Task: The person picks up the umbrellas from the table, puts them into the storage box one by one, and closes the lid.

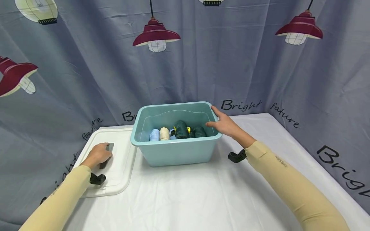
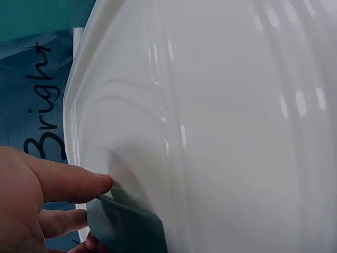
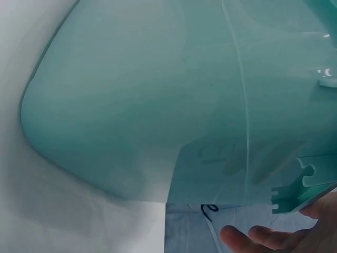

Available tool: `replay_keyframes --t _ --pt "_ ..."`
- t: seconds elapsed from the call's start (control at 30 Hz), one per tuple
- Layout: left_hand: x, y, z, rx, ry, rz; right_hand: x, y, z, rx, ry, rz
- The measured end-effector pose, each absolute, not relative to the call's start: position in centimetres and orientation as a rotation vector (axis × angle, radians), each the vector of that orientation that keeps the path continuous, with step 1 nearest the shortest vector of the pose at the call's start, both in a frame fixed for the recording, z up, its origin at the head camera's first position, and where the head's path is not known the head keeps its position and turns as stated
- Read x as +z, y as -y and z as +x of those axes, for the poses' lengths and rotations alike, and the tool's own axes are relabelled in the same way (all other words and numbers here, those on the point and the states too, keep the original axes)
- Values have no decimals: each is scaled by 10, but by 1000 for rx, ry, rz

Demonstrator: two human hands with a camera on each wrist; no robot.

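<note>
A light teal plastic storage bin [image 1: 173, 155] stands on the white-covered table. Inside it lie a blue roll [image 1: 154, 135], a cream roll [image 1: 164, 133] and dark green rolled bundles [image 1: 181, 130]. My right hand [image 1: 225, 124] holds the bin's right rim, thumb over the inner side; its fingers [image 3: 247, 243] show outside the wall in the right wrist view. To the left, a white lid [image 1: 122, 160] lies flat on the table. My left hand [image 1: 99, 154] holds the end of a dark grey handle [image 1: 110, 147] on the lid, with the thumb [image 2: 87, 184] at its edge.
A grey-blue curtain [image 1: 225, 70] printed with red lamps and lettering hangs behind and along both sides of the table [image 1: 185, 199]. The lid's right edge lies close to the bin's left side. Black wrist mounts [image 1: 237, 156] stick out from both sleeves.
</note>
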State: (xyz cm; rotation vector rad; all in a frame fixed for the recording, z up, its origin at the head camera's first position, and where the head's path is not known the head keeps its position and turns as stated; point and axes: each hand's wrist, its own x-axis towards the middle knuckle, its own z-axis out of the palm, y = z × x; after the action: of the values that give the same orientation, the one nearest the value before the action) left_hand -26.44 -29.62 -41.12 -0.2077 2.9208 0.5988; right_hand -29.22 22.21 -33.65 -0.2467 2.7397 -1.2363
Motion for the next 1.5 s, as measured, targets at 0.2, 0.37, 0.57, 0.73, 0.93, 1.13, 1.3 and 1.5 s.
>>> replay_keyframes --t 0.2,0.37,0.57,0.73,0.93,1.13,1.3,1.5 --pt "-391 297 -267 600 -2935 -150 -333 -220 -292 -1264 -2724 -233" --pt "-373 297 -268 577 -2944 -119 -335 -220 -291 -1271 -2709 -230" --pt "-352 300 -267 584 -2952 -114 -335 -219 -294 -1256 -2722 -239" --pt "-335 304 -265 577 -2971 -110 -336 -215 -296 -1239 -2710 -251" --pt "-313 296 -273 570 -3006 -66 -335 -218 -294 -1249 -2705 -219" --pt "-289 290 -282 541 -3002 -29 -335 -225 -295 -1235 -2705 -206" --pt "-272 288 -285 516 -3002 4 -335 -225 -296 -1238 -2708 -202" --pt "-251 283 -288 493 -3008 40 -335 -222 -296 -1243 -2703 -208"
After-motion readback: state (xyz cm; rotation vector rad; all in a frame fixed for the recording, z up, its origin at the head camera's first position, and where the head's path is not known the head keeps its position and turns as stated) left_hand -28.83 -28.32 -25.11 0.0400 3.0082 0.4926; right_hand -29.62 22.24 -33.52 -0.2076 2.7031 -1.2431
